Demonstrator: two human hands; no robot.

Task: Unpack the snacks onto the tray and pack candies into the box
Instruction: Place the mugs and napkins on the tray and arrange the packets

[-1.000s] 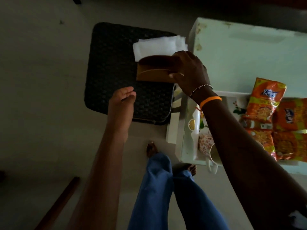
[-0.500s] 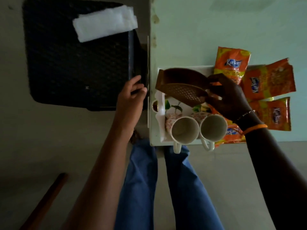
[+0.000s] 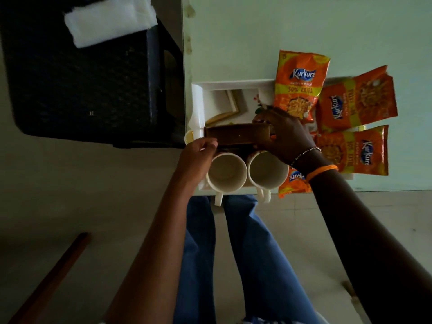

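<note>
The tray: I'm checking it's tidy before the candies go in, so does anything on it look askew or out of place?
One Kurkure packet lies upside down at the white tray's near edge, partly under the right hand's wrist and sticking out past the table edge. The other packets lie loosely overlapped. Both cups look empty, nothing spilled.

1. We see two white cups: the left cup point(image 3: 226, 172) and the right cup point(image 3: 268, 170) sit side by side, mouths facing us, handles pointing toward the table's near edge.
2. We've got a pale green table point(image 3: 257, 31) beneath them, with brownish marks along its left edge.
3. Left of the table, there's a black woven stool point(image 3: 77, 90).
4. On its far side lies a folded white cloth point(image 3: 109, 24).
5. Down at lower left, we spot a brown wooden stick point(image 3: 46, 279) slanting across the grey floor point(image 3: 70, 195).
</note>
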